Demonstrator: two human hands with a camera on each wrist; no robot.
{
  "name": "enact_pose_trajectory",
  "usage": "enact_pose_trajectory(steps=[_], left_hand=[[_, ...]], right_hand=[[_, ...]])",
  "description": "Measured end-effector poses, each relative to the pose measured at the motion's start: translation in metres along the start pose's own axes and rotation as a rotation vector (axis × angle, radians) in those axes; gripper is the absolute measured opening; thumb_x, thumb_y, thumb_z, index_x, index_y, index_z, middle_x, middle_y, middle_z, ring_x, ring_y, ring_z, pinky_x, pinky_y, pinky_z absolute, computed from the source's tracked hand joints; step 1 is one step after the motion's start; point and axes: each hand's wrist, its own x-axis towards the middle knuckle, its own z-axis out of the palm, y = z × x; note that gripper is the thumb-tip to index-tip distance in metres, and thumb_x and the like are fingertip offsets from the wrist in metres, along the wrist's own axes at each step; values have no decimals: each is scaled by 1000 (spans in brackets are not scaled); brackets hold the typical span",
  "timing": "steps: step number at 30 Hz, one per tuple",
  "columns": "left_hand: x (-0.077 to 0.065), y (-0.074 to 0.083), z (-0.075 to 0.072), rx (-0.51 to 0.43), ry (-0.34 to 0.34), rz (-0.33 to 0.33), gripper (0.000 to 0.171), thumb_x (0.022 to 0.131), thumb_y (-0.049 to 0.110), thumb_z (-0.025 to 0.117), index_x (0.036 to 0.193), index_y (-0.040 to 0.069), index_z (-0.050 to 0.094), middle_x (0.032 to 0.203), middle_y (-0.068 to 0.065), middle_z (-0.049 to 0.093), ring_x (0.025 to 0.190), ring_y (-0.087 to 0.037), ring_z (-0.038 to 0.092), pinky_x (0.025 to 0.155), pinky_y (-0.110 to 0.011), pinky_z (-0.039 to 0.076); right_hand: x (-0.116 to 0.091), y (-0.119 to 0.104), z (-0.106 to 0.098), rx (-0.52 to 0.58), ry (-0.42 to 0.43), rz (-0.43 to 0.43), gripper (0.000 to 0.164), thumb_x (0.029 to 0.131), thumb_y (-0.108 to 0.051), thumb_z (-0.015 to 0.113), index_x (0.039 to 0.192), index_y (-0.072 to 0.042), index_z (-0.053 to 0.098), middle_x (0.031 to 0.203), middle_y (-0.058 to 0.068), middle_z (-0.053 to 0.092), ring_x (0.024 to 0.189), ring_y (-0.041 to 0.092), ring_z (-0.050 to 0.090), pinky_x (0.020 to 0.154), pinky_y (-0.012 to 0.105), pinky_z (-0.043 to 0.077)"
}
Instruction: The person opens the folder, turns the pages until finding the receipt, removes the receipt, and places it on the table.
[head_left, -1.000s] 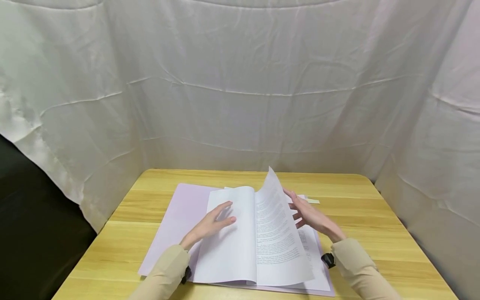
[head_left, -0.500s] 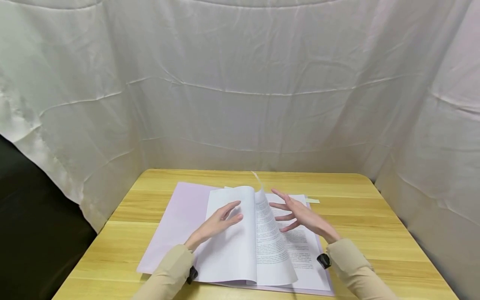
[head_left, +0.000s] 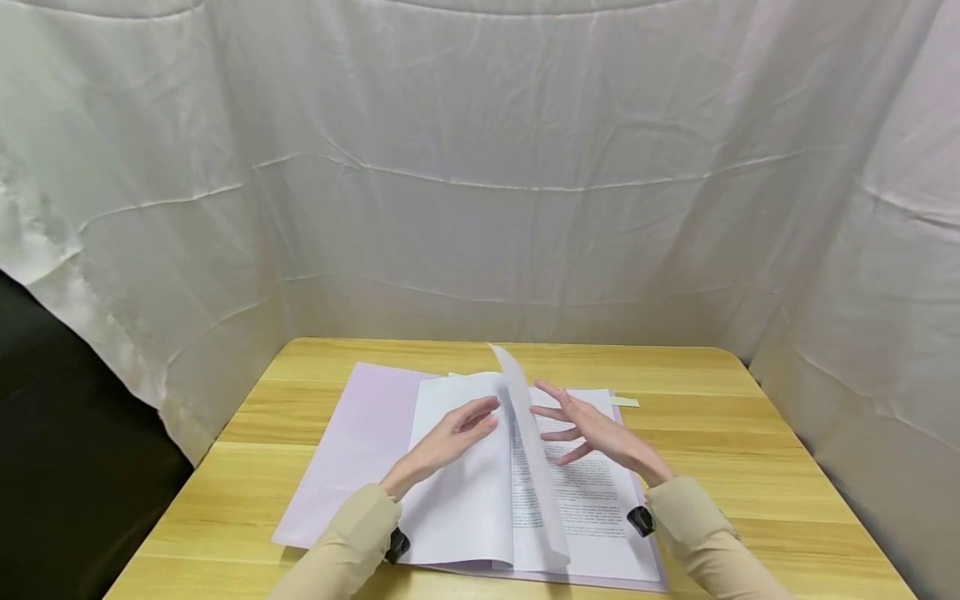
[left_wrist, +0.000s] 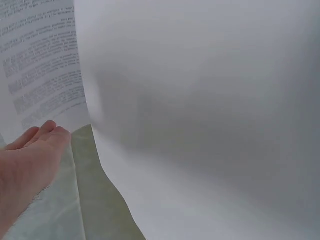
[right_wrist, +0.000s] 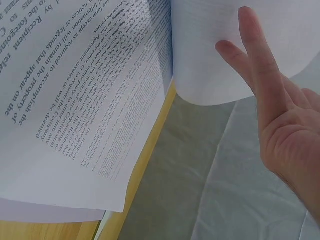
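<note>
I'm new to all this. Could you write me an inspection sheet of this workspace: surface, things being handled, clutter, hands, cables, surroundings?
Surface: yellow-brown wood-grain table, carrying the open papers.
Job's things: flat lilac cover lying open under white printed paper pages; one curved white paper sheet stands raised from them.
Clutter: small pale flat strip sticking out at the pages' right; whether it belongs to them is unclear.
Left hand: above the left-hand page, fingers gently bent, holding nothing.
Right hand: fingers spread beside the raised sheet; contact unclear.
Cables: nothing seen.
Surroundings: creased grey-white fabric curtains behind and at both sides; black area at left.
</note>
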Motion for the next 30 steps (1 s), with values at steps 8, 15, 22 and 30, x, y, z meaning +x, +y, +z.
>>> enact_pose_trajectory(steps=[8, 15, 22, 30], left_hand=[[4, 1, 2, -111, 57, 0, 58, 106, 28, 52, 152, -5, 37, 151, -27, 48, 142, -39, 47, 119, -47, 40], [4, 1, 0, -315, 90, -63, 59, 107, 21, 50, 150, -15, 30, 149, -34, 45, 139, -43, 48, 114, -43, 46], [4, 0, -2, -343, 149, -98, 56, 104, 18, 55, 146, -15, 38, 140, -33, 56, 121, -26, 65, 106, -42, 54], [2, -4, -5, -364, 315, -206, 48, 96, 2, 61, 141, -8, 50, 113, -19, 74, 89, -8, 69, 83, -25, 60]], right_hand=[[3, 3, 1, 5, -10, 11, 59, 110, -49, 15, 164, -26, 8, 163, 22, 31, 137, 53, 46, 90, 59, 59], [5, 8, 1, -20, -37, 1, 60, 110, -50, 18, 164, -24, 10, 162, 24, 30, 139, 54, 42, 91, 58, 59], [5, 7, 2, -47, -65, -9, 60, 110, -50, 17, 164, -24, 10, 162, 24, 31, 141, 55, 39, 93, 58, 58], [2, 7, 1, -51, -67, -5, 59, 110, -49, 14, 164, -24, 12, 162, 24, 32, 141, 54, 40, 93, 55, 59]])
